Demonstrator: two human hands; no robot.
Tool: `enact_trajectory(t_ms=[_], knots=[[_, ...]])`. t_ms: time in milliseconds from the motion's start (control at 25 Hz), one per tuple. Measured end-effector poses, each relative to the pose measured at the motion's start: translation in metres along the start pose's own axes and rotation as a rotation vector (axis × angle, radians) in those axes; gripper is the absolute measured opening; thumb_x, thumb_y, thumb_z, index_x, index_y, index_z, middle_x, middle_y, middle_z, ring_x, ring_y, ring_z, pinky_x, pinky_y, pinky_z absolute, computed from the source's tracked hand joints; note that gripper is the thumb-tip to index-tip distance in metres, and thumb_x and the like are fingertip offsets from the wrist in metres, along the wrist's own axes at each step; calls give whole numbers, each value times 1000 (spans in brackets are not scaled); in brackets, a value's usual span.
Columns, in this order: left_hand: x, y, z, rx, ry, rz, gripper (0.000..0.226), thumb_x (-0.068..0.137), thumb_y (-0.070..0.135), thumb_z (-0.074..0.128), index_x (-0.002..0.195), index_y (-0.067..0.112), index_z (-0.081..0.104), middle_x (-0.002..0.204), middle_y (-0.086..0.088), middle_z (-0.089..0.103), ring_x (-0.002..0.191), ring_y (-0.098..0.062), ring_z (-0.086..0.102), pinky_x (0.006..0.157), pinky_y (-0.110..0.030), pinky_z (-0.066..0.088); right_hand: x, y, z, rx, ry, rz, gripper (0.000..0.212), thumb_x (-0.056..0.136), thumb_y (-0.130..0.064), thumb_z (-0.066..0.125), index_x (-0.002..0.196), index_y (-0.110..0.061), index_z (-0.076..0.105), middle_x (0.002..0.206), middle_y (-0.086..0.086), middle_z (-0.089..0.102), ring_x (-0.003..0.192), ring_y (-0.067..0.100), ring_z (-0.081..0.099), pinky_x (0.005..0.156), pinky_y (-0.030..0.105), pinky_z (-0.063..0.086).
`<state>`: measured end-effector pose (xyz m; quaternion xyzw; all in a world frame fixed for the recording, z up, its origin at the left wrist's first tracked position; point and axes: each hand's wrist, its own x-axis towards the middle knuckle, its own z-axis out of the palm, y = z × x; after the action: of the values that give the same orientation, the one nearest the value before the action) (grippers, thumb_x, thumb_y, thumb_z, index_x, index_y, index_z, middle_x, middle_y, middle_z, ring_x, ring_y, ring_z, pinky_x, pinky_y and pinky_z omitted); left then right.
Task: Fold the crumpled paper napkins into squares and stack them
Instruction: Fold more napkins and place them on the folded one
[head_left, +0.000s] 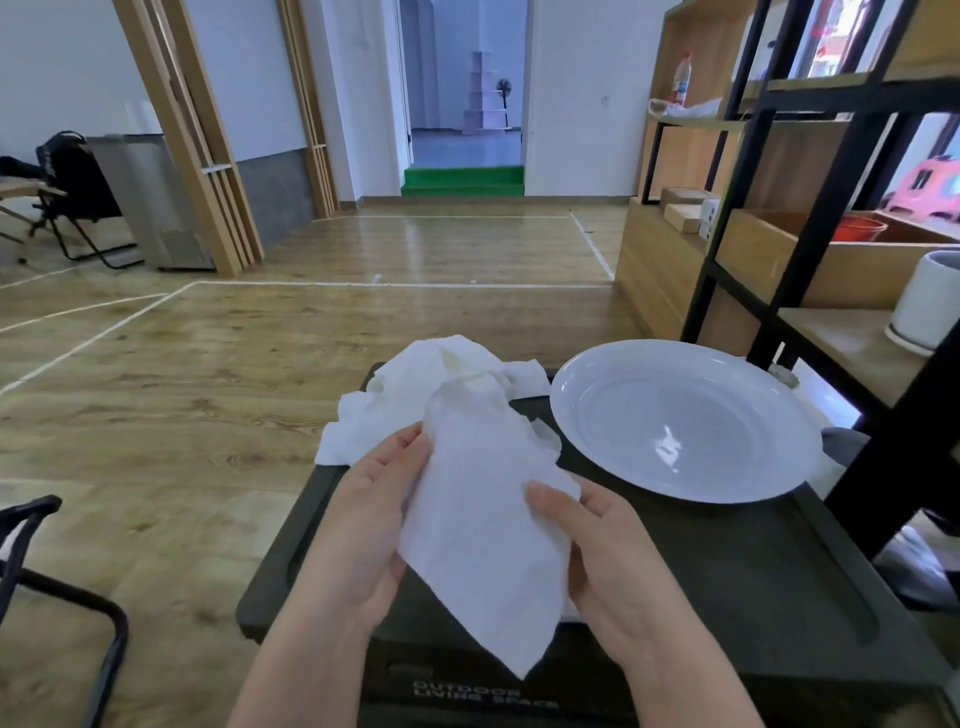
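Above dark box lid (727, 561), my left hand (358, 525) and right hand (613, 551) are gripping napkin (478, 525); crumpled napkins (410, 389), apparently several, lying behind, beside plate (769, 467).

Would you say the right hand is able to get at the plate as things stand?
Probably yes, once freed: the right hand is gripping the napkin, but the plate sits just ahead of it on the black box, with nothing between them.

Black box lid (727, 571): "OUTDOOR LIVING SPACE", upside down.
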<state>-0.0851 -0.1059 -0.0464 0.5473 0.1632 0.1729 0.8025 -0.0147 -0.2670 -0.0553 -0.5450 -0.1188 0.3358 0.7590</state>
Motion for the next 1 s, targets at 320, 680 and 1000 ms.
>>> enact_trajectory(t_ms=[320, 680, 1000], knots=[[-15, -3, 10, 453, -84, 388, 32, 69, 52, 67, 100, 44, 68, 82, 14, 72, 74, -1, 67, 62, -12, 50, 3, 4, -8, -56, 122, -82, 11, 85, -17, 65, 85, -22, 75, 93, 4, 76, 86, 22, 72, 78, 39, 56], [-9, -19, 11, 592, -130, 113, 27, 79, 55, 57, 99, 44, 69, 99, 24, 70, 94, 8, 63, 79, -16, 43, -2, 4, -13, 122, 21, -200, 18, 80, -16, 65, 73, -28, 76, 76, -7, 72, 69, 5, 68, 59, 19, 53], [-7, -12, -1, 624, -22, 188, 11, 81, 41, 64, 81, 37, 74, 79, 11, 74, 75, -7, 69, 70, -26, 50, 1, -5, -20, 1, 123, -129, 58, 73, -68, 48, 96, -23, 76, 104, 5, 74, 99, 20, 70, 82, 40, 54]])
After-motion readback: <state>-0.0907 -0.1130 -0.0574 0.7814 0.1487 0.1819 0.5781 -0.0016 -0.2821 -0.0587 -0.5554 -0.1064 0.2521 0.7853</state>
